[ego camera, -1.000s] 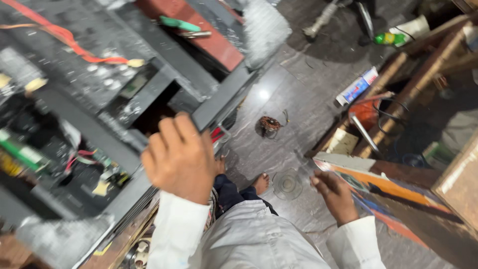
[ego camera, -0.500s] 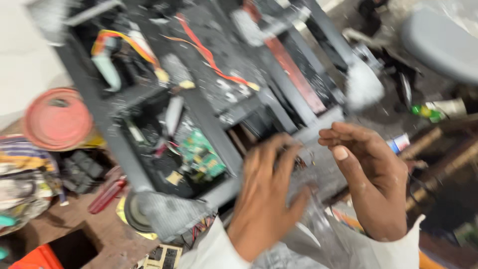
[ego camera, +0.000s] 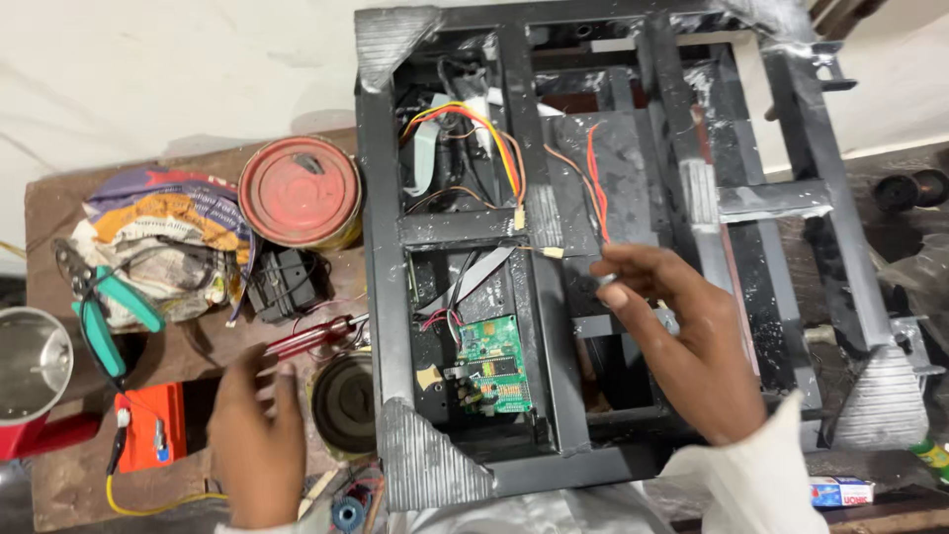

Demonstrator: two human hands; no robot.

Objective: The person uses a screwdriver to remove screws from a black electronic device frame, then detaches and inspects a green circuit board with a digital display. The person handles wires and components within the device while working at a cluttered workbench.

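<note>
Black metal frame fills the centre; the right hand pinches its red wires, while the left hand, lower left, hangs open and empty near a red screwdriver.

frame: black metal frame of crossed bars, lying flat in the middle and right of the scene, grey ribbed pads on its corners, open bays showing the inside.
circuit board: small, green, flat in the near-left bay, grey ribbon cable running up from it.
wires: orange, yellow and red, looping through the far-left bay and across the centre bar.
screwdriver: red handle, lying just left of the frame.
</note>
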